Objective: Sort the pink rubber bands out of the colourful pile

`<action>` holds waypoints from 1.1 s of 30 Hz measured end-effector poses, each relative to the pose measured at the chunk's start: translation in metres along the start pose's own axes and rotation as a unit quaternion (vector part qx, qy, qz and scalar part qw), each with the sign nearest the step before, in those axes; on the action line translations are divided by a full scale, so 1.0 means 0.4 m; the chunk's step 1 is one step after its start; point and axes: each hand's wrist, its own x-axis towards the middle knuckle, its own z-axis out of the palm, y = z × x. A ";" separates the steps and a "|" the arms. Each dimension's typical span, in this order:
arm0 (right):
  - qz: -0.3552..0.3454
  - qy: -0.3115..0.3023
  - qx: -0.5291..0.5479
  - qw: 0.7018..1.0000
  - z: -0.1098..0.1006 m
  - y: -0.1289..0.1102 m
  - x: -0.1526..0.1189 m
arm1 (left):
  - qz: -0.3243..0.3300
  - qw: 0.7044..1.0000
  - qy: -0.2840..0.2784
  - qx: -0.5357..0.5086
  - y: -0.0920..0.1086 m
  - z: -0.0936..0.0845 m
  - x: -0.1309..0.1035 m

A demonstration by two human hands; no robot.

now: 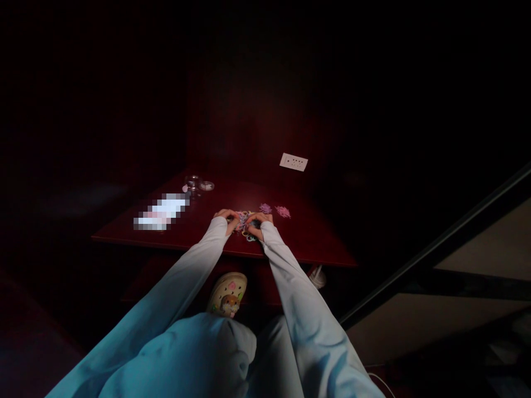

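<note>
A loose pile of small multicoloured elastic hair ties (pixel 242 220) lies near the front edge of the dark red table (pixel 199 229). My left hand (pixel 228 216) is at the pile's left side, with fingers and thumb curled in toward it. From the right, my right hand (pixel 260 219) reaches into the same pile, its fingers bent and closing toward the thumb. Whatever sits between the fingertips is too small and dark to make out. Just beyond my right hand are a small purple heap (pixel 265 208) and a pink heap (pixel 283 211) of similar bands.
A bright, blurred-out phone-like slab (pixel 161 211) lies at the table's left. Behind it stand a clear jar (pixel 193 183) and a round clear lid (pixel 206 186). A white socket plate (pixel 293 162) is on the back wall. Below the table shows a decorated cream clog (pixel 229 293).
</note>
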 end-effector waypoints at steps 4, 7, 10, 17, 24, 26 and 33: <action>0.010 0.016 0.025 0.999 0.004 0.011 0.008 | 0.022 0.999 -0.011 0.029 0.007 0.006 -0.004; 0.020 0.022 0.036 0.999 0.005 0.014 0.009 | 0.020 0.998 -0.022 0.053 0.009 0.012 -0.007; 0.017 0.025 0.037 0.999 0.005 0.015 0.010 | 0.010 0.997 -0.026 0.068 0.014 0.015 -0.012; 0.009 0.027 0.020 0.999 0.003 0.007 0.008 | 0.033 0.993 -0.072 0.089 0.004 0.005 -0.019; 0.013 0.042 0.029 0.999 0.008 0.017 0.011 | 0.043 0.994 -0.078 0.059 -0.016 0.000 -0.003; 0.009 0.047 0.031 0.998 0.010 0.025 0.013 | 0.041 0.997 -0.053 0.048 -0.013 0.001 -0.003; 0.007 0.055 0.021 0.998 0.014 0.033 0.012 | 0.041 0.999 -0.022 0.011 0.014 -0.003 -0.013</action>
